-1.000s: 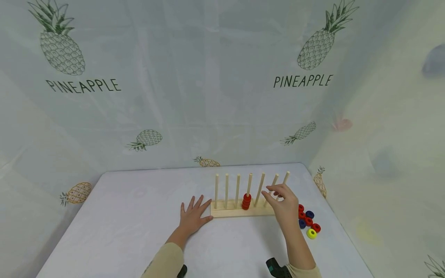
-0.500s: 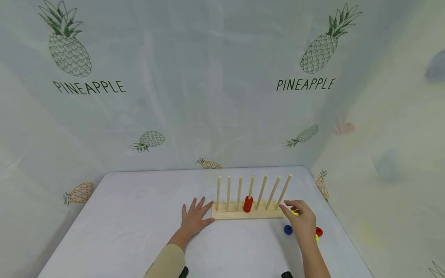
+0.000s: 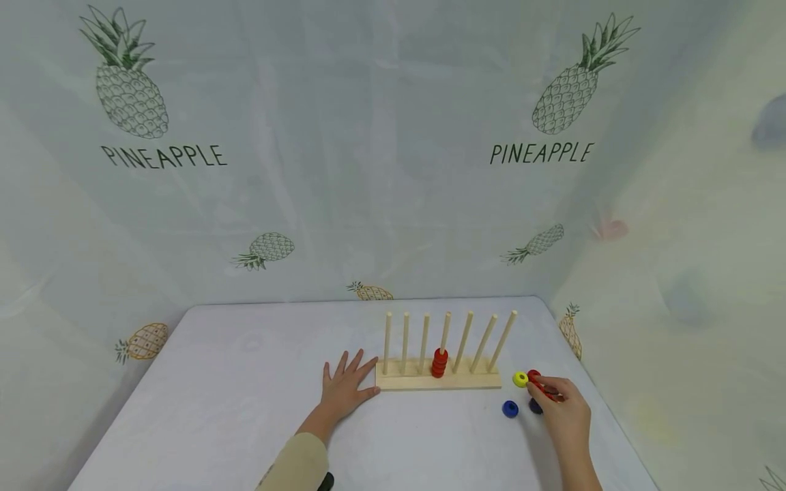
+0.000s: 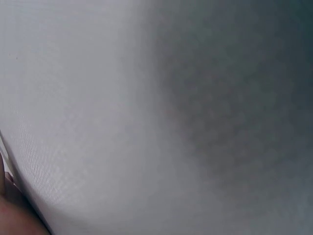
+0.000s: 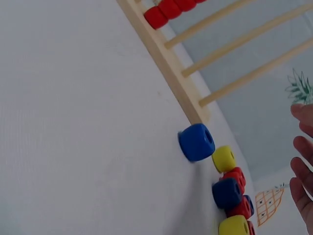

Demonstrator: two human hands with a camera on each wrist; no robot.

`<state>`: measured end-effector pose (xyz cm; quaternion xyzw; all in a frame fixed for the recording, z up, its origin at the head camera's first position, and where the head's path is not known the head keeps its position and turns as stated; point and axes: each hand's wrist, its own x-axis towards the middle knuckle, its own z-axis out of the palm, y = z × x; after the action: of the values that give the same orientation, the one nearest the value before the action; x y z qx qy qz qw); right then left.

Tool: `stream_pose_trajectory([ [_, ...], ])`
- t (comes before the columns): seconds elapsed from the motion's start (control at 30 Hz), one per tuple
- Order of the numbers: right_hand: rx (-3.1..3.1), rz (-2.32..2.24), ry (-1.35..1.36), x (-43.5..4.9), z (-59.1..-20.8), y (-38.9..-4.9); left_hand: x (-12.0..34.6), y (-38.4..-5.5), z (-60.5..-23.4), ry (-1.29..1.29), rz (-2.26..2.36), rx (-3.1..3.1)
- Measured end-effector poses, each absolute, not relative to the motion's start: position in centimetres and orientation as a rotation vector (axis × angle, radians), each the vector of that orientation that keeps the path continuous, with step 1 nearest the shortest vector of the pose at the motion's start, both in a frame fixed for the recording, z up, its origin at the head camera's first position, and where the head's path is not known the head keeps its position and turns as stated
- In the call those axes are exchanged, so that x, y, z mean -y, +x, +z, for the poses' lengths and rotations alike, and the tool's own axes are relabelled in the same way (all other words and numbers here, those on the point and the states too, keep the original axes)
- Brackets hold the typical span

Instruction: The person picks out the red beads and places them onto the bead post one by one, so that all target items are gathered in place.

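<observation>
A wooden peg rack (image 3: pixel 408 383) with a row of upright pegs stands on the table; one middle peg carries a stack of red beads (image 3: pixel 439 363). My left hand (image 3: pixel 342 392) rests with spread fingers at the rack's left end; only a bit of skin shows in the left wrist view. My right hand (image 3: pixel 568 409) hovers over loose beads right of the rack, hiding some. Its fingers (image 5: pixel 302 147) are slightly bent, and nothing shows between them in the right wrist view. Nearby lie a yellow bead (image 3: pixel 520 379) and a blue bead (image 5: pixel 196 142).
More beads lie close together under the right hand, including a red bead (image 5: pixel 238 209), a dark blue bead (image 5: pixel 227 193) and another yellow bead (image 5: pixel 234 226). The white table (image 3: pixel 245 382) ends at a pineapple-print cloth (image 3: pixel 344 136) behind. A dark blur fills much of the left wrist view.
My right hand has moved from beside the right-hand pegs, rightward and down to the loose beads. The left hand stays at the rack's end. The head view has shifted slightly.
</observation>
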<state>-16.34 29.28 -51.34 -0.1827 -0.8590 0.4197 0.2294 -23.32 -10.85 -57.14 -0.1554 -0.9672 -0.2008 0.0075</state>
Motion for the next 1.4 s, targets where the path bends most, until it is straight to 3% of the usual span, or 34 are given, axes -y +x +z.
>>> stream_pose_trajectory([
  [0.43, 2.41, 1.181, -0.647, -32.1, -53.0, -15.6, 11.2, -24.1, -59.1, -0.494, -0.611, 2.973],
  [1.13, 2.413, 1.371, -0.926, -34.1, -54.6, -16.1, 11.2, -24.2, -58.7, -0.491, -0.593, 3.018],
  [1.4, 2.432, 1.325, -0.906, -34.3, -55.2, -15.8, 11.1, -24.0, -58.2, -0.486, -0.623, 3.013],
])
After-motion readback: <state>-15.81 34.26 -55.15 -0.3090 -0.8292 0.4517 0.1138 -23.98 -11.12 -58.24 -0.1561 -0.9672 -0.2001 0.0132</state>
